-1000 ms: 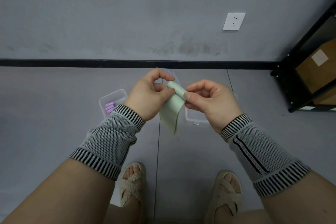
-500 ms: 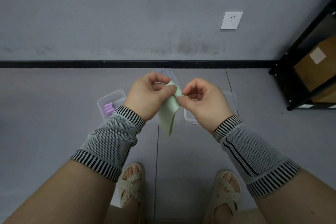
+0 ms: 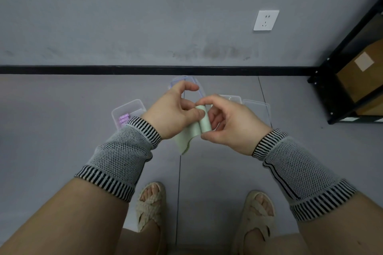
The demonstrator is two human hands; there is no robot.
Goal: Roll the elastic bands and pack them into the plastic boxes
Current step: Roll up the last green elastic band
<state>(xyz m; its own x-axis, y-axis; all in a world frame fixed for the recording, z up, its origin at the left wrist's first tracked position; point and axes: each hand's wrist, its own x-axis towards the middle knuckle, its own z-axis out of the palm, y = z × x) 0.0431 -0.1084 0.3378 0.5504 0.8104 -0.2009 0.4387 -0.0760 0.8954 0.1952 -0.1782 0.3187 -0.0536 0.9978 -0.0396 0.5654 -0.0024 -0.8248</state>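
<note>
Matt green elastic band [image 3: 204,123]; clear glossy plastic box [image 3: 128,111]; knitted wrist sleeves [image 3: 122,157].

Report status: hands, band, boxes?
Left hand and right hand both pinch the green band, partly rolled, tail hanging loose. Box with purple rolls on floor at left. Nothing blocking.

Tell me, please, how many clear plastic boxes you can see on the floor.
3, I think: one left of the left hand holding purple rolls, one behind that hand, one beyond the right hand. The hands may hide more.
</note>
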